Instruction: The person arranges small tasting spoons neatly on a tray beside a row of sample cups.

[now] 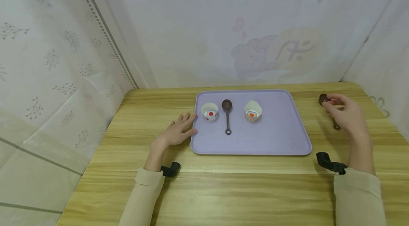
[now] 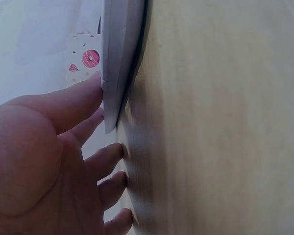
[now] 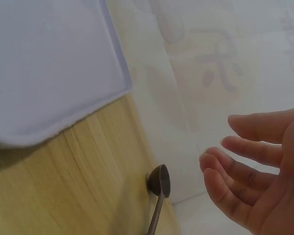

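Note:
My left hand [image 1: 175, 132] lies with spread, straight fingers at the left edge of a lilac tray [image 1: 278, 144]; in the left wrist view its thumb [image 2: 83, 100] touches the rim. On the tray a brown measuring spoon [image 1: 227, 117] lies between two paper baking cups, one with a red mark inside [image 1: 209, 108] and one with an orange mark [image 1: 252, 106]. Right of the tray, my right hand [image 1: 347, 114] hovers over a second brown measuring spoon [image 3: 159, 182] on the table. The right wrist view shows a gap between its loosely bent fingers [image 3: 245, 176] and that spoon.
The wooden table [image 1: 223, 190] ends at a pale printed cloth [image 1: 179, 41] hanging behind it. More cloth [image 1: 48, 76] hangs along the left side. A black wrist camera mount sits at each sleeve cuff.

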The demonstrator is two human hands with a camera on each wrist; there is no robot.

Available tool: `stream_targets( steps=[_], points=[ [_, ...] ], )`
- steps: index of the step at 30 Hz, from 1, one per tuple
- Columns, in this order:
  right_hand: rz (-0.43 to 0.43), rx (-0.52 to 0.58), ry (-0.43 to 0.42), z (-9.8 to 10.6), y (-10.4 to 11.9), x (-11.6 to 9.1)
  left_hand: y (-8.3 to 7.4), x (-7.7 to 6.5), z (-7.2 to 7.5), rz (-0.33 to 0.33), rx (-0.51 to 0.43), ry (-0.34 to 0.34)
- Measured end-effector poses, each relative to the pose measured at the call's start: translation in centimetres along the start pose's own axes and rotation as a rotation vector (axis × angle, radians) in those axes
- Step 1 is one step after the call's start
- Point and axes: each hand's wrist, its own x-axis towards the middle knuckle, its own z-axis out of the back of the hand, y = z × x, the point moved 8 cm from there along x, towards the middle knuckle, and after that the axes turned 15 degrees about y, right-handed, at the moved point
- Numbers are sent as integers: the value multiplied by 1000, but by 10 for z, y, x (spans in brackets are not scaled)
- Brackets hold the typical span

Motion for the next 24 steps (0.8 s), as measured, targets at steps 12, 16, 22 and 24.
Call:
stream_targets(
  steps=[12,16,22,24],
  points=[
    [-35,16,48,-1,-16,1,0,-1,0,-3,-7,-1],
    [-48,33,45,0,-22,1,1,0,-1,-4,-7,-1],
    [-70,29,62,-1,-31,2,1,1,-1,-4,-4,-1],
    [-77,29,63,-1,-34,2,1,2,-1,-4,-4,-2]
  ],
)
